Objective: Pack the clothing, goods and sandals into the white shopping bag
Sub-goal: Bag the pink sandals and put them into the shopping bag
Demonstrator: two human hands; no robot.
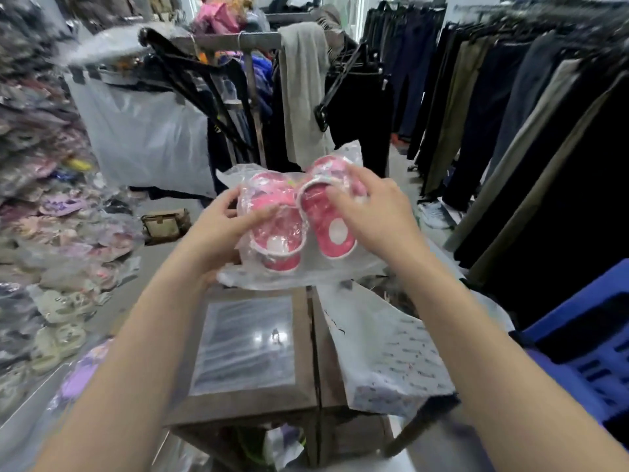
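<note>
Clothing shop, frame center: my left hand (pixel 218 229) and right hand (pixel 371 212) grip the bagged sandals (pixel 296 219); white shopping bag (pixel 384 349) lies lower right, nearer right hand.

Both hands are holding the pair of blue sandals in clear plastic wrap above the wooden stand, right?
Not quite: the sandals are pink, not blue. The head view shows the left hand and right hand holding them in clear plastic wrap above the wooden stand.
</note>
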